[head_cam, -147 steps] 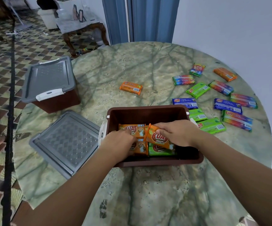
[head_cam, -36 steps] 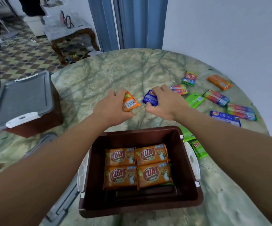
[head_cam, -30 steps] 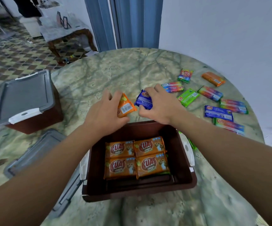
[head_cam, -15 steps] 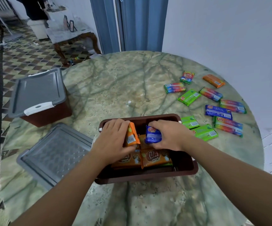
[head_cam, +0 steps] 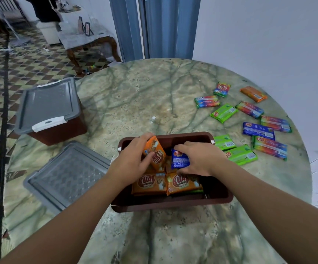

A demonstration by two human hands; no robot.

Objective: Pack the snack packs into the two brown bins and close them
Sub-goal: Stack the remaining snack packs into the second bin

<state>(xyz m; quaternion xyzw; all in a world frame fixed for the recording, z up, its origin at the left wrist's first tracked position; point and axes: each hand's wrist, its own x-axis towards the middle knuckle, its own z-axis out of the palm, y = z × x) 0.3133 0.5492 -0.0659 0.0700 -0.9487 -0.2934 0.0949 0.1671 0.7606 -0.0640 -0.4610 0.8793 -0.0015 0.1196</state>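
An open brown bin (head_cam: 173,203) stands in front of me on the marble table, with orange snack packs (head_cam: 165,184) lying flat inside. My left hand (head_cam: 133,162) grips an orange pack (head_cam: 155,154), tilted on edge inside the bin. My right hand (head_cam: 200,159) holds a blue pack (head_cam: 180,159) beside it, low over the packed ones. A second brown bin (head_cam: 59,130) with its grey lid on stands at the far left. Several loose packs, green (head_cam: 241,155), blue (head_cam: 258,130), rainbow (head_cam: 269,147) and orange (head_cam: 253,93), lie to the right.
A loose grey lid (head_cam: 66,176) lies flat left of the open bin. The round table (head_cam: 144,96) meets a white wall on the right. Beyond the table's left edge is a tiled floor with a small side table (head_cam: 85,40) and blue doors behind.
Both hands carried their packs from beyond the bin back into it and now sit lower over the packed orange ones. The orange pack has turned to show its front.
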